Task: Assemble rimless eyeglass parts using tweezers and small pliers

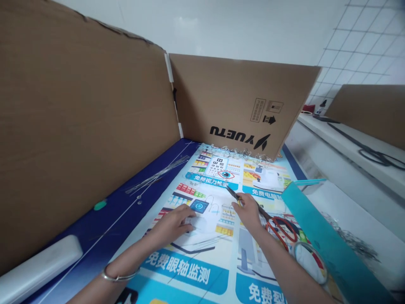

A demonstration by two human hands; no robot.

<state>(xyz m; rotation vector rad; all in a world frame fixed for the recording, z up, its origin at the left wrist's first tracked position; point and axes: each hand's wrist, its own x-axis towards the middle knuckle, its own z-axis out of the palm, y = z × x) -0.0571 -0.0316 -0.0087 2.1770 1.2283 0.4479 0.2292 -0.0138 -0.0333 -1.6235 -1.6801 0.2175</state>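
Observation:
My right hand [249, 211] is closed around a pair of pliers [234, 195] with dark jaws and a bit of yellow on the handle. The jaws point up and left over the printed sheet [202, 270]. My left hand [172, 226] is to the left, low over the sheet, its fingers curled and the thumb near the index finger. Anything between those fingers is too fine to make out. Red-handled scissors [281, 230] lie beside my right wrist, partly behind it. Next to them is a round, clear-rimmed item [310, 262].
Cardboard panels stand at the left [85, 114] and back [202, 93]. Small clear bits [240, 152] line the back panel's foot. Thin strips [158, 174] lie on the blue surface near a white bar [41, 270]. A teal-edged box [329, 232] holds thin metallic pieces [351, 240].

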